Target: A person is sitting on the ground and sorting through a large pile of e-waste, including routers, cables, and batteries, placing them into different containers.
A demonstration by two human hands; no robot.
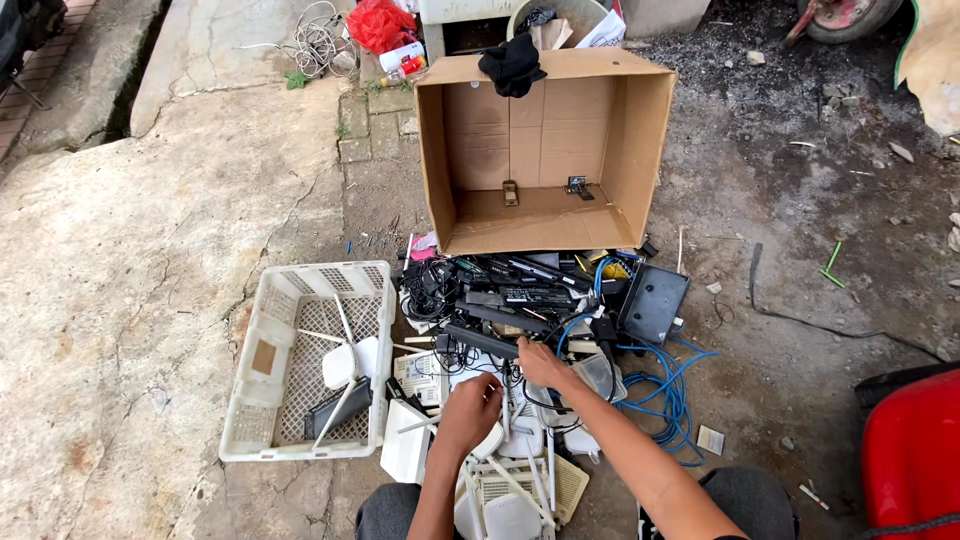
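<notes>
My left hand [466, 410] rests fingers-down on white router casings [515, 480] in a heap of old electronics, curled around something small I cannot make out. My right hand [541, 364] reaches a little further into the pile, its fingers closed among thin black cables [470, 350] beside a long black device [482, 340]. The heap holds black boxes, a dark flat box [652, 302] and a tangle of blue cable [668, 392]. To the left stands a white plastic crate [262, 400] with a white router and its antennas [345, 362] inside.
A large open cardboard box [440, 150] lies on its side behind the heap, a black cloth [512, 64] draped on its top edge. Red plastic object [912, 450] at lower right. Cracked concrete on the left, dirt ground with debris on the right.
</notes>
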